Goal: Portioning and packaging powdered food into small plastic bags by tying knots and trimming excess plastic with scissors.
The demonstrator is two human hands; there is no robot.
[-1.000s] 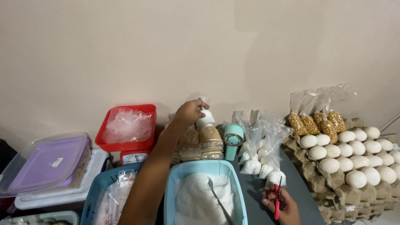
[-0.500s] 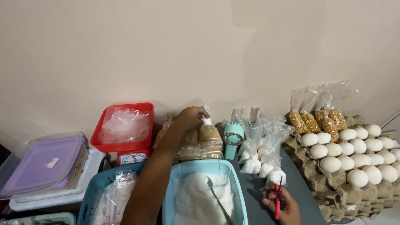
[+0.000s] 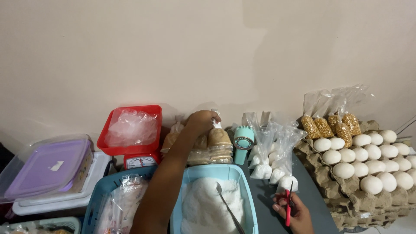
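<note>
My left hand reaches forward over the blue basket and grips the top of a filled plastic bag of brown powder, which stands among several similar bags against the wall. My right hand rests low on the dark tabletop and holds red-handled scissors, blades pointing up toward the small bags of white powder. A light blue basket in front of me holds white powder with a metal spoon lying in it.
A red kitchen scale with plastic bags in its tray stands at the left. Further left is a lidded purple container. A teal handheld fan stands upright. Egg trays with popcorn kernel bags fill the right.
My left hand has lowered slightly onto the brown bags and drawn closer to them. The right hand with the scissors has stayed in place.
</note>
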